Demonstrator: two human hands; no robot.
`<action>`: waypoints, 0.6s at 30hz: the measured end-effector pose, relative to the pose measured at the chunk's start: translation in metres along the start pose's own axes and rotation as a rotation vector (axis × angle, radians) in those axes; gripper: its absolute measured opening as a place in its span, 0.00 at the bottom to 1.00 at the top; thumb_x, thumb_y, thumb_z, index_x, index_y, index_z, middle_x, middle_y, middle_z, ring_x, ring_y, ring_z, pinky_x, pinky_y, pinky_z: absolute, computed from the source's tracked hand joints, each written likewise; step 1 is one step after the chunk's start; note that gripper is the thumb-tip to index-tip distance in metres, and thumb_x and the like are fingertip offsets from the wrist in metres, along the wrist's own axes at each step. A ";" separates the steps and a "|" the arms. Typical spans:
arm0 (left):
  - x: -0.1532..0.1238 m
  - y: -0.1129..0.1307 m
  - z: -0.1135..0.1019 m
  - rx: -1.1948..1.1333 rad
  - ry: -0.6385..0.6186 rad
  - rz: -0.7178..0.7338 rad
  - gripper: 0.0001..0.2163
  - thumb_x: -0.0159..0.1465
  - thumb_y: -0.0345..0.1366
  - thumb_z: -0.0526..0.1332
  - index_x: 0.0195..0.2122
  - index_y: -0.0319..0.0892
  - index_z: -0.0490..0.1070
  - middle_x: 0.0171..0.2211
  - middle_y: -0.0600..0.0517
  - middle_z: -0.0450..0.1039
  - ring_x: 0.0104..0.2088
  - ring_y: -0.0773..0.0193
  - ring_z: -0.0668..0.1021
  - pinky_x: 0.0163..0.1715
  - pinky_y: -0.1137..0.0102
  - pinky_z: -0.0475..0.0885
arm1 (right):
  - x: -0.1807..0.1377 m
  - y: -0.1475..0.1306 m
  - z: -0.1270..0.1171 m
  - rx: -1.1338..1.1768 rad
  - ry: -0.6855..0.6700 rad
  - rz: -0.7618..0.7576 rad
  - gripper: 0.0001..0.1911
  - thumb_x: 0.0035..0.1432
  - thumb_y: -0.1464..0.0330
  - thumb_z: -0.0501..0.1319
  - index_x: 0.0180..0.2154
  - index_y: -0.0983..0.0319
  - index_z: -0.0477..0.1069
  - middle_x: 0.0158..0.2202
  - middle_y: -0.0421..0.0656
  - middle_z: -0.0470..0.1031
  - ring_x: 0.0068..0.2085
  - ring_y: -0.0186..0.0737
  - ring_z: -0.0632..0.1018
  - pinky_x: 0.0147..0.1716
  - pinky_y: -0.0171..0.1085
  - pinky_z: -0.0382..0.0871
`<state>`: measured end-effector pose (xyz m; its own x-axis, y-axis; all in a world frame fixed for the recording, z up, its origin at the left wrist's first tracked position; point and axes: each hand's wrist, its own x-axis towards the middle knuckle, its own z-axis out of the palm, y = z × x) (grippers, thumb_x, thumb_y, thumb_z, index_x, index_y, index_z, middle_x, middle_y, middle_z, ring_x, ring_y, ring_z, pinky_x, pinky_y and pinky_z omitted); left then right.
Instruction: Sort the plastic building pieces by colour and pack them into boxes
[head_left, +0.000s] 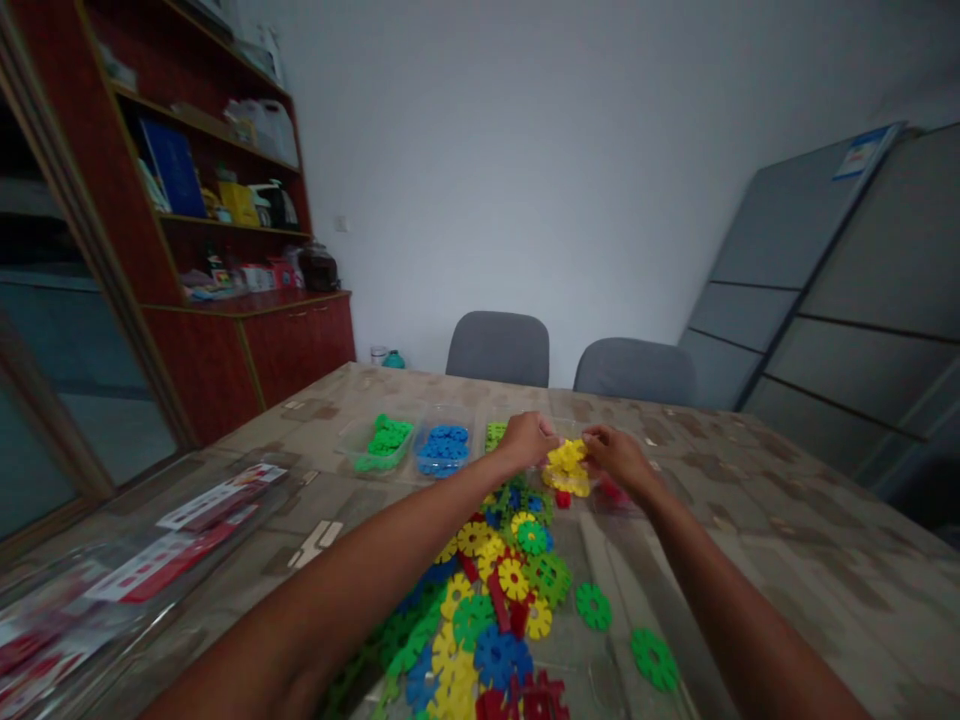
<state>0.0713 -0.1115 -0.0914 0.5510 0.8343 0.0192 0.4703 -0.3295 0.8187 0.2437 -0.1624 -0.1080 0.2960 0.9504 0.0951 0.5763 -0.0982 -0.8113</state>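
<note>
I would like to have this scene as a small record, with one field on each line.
Left hand: beside yellow pieces; grip unclear
Right hand: at their other side; grip unclear
Clear tubs: in a row; green pieces leftmost, then blue pieces
Loose pile: yellow, green, blue, red; nearer the camera
Surface: patterned table
Behind table: two grey chairs

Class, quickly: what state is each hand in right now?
Left hand: curled beside the yellow pieces; grip cannot be told.
Right hand: at those pieces' right edge; grip cannot be told.
</note>
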 end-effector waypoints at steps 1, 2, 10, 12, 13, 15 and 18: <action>0.004 0.001 0.002 0.004 -0.001 -0.009 0.13 0.69 0.39 0.60 0.51 0.38 0.69 0.47 0.46 0.72 0.41 0.58 0.77 0.40 0.60 0.76 | 0.001 0.001 0.001 -0.003 0.000 0.002 0.13 0.66 0.63 0.60 0.47 0.63 0.70 0.43 0.43 0.75 0.37 0.37 0.78 0.35 0.40 0.75; 0.005 -0.001 0.003 0.003 0.001 -0.012 0.13 0.69 0.39 0.60 0.51 0.38 0.69 0.48 0.46 0.72 0.42 0.58 0.77 0.40 0.59 0.76 | 0.000 0.003 0.001 -0.002 -0.003 0.000 0.12 0.66 0.63 0.60 0.47 0.64 0.71 0.42 0.43 0.75 0.36 0.37 0.78 0.35 0.40 0.75; -0.072 -0.040 -0.031 -0.049 0.001 0.190 0.07 0.63 0.28 0.59 0.40 0.38 0.74 0.30 0.54 0.74 0.26 0.68 0.74 0.25 0.75 0.68 | -0.071 0.014 -0.006 0.121 -0.238 -0.119 0.13 0.55 0.59 0.61 0.37 0.62 0.73 0.25 0.38 0.74 0.25 0.37 0.75 0.27 0.36 0.70; -0.101 -0.053 -0.044 -0.040 -0.017 0.237 0.06 0.62 0.30 0.59 0.37 0.38 0.75 0.30 0.54 0.75 0.28 0.66 0.75 0.27 0.75 0.67 | -0.090 0.008 0.000 0.132 -0.293 -0.158 0.13 0.55 0.59 0.61 0.36 0.61 0.74 0.26 0.39 0.74 0.26 0.38 0.75 0.27 0.36 0.69; -0.113 -0.060 -0.050 -0.032 -0.031 0.257 0.06 0.62 0.31 0.59 0.36 0.39 0.75 0.31 0.53 0.76 0.30 0.65 0.75 0.29 0.74 0.68 | -0.099 0.004 0.005 0.117 -0.322 -0.189 0.12 0.56 0.60 0.61 0.36 0.61 0.74 0.28 0.40 0.76 0.27 0.39 0.75 0.28 0.37 0.70; -0.134 -0.076 -0.060 0.034 -0.047 0.310 0.06 0.62 0.31 0.59 0.35 0.39 0.75 0.33 0.52 0.77 0.33 0.63 0.76 0.34 0.72 0.69 | -0.113 -0.003 0.019 0.030 -0.371 -0.299 0.10 0.59 0.64 0.59 0.38 0.60 0.75 0.34 0.43 0.78 0.34 0.42 0.77 0.34 0.40 0.72; -0.151 -0.099 -0.070 0.270 -0.058 0.416 0.07 0.64 0.32 0.57 0.40 0.40 0.75 0.38 0.49 0.77 0.38 0.59 0.76 0.41 0.67 0.69 | -0.128 -0.009 0.042 -0.169 -0.385 -0.512 0.14 0.61 0.69 0.57 0.47 0.60 0.74 0.50 0.49 0.76 0.52 0.49 0.74 0.52 0.48 0.67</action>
<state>-0.1066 -0.1740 -0.1349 0.7635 0.5847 0.2743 0.3604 -0.7382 0.5703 0.1687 -0.2706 -0.1374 -0.3220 0.9240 0.2062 0.6930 0.3784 -0.6136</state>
